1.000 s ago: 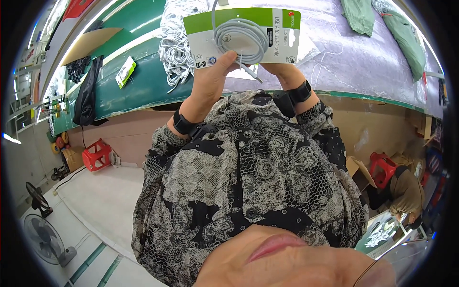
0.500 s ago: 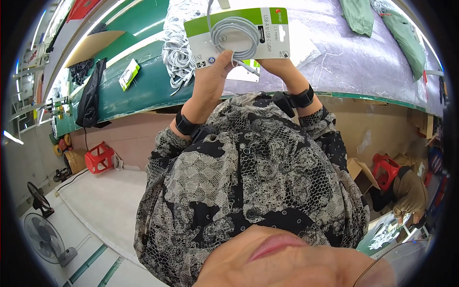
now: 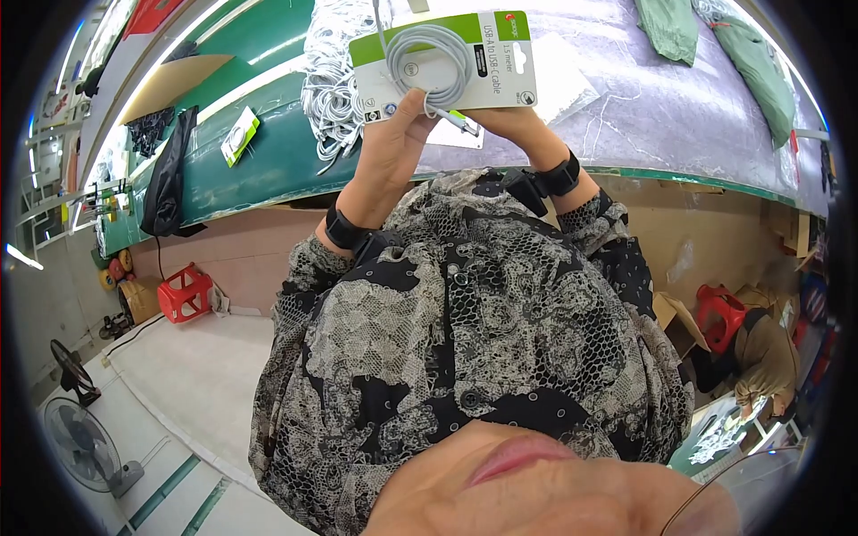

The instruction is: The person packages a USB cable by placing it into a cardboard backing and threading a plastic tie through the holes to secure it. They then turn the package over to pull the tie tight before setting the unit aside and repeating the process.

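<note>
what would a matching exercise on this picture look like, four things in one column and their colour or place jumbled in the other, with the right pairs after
Things
1. Coiled cable
2. Flat card
3. Heap of loose cables
4. Stool on the far left

Colour or place
A. Piled on the table, left of what the hands are holding up
B. Red, standing on the floor
C. Pale grey, with the thumb of the left hand at its lower edge
D. Green and white, behind the coil

Pairs: 1-C, 2-D, 3-A, 4-B

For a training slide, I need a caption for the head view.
Left hand holds a coiled cable against a green-and-white card, right hand partly behind it.
</note>
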Demonstrator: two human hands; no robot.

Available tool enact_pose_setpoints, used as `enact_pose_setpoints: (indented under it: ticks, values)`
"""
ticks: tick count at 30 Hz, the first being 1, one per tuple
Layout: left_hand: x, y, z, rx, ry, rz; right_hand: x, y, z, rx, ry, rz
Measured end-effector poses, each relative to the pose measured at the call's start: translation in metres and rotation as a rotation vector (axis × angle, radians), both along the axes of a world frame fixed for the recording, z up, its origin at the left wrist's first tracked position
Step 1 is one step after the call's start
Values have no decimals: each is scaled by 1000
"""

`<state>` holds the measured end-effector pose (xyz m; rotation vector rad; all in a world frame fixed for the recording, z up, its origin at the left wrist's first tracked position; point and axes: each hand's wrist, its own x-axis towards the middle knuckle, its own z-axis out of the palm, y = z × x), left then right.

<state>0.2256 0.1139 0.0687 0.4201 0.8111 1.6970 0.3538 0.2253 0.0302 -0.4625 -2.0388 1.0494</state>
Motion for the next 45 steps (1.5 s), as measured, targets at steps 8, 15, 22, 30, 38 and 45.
enact_pose_setpoints:
  ticks: [8,15,22,30,38,45]
  values:
    - [-9,2,-1,46,47,27,-10,-12,-24,-54,84,-113]
    - [-10,5,-3,35,198,94,-12,-19,-9,-679,118,91]
    - [-10,7,-9,-33,266,104,-12,-15,-23,-575,80,43]
    - [-17,13,-13,1,434,212,-15,-24,-2,-781,133,214]
    - [-22,12,-20,-115,280,74,-6,-28,7,-598,-40,172]
    - [-30,7,-27,-79,212,-109,34,10,48,71,-252,-12]
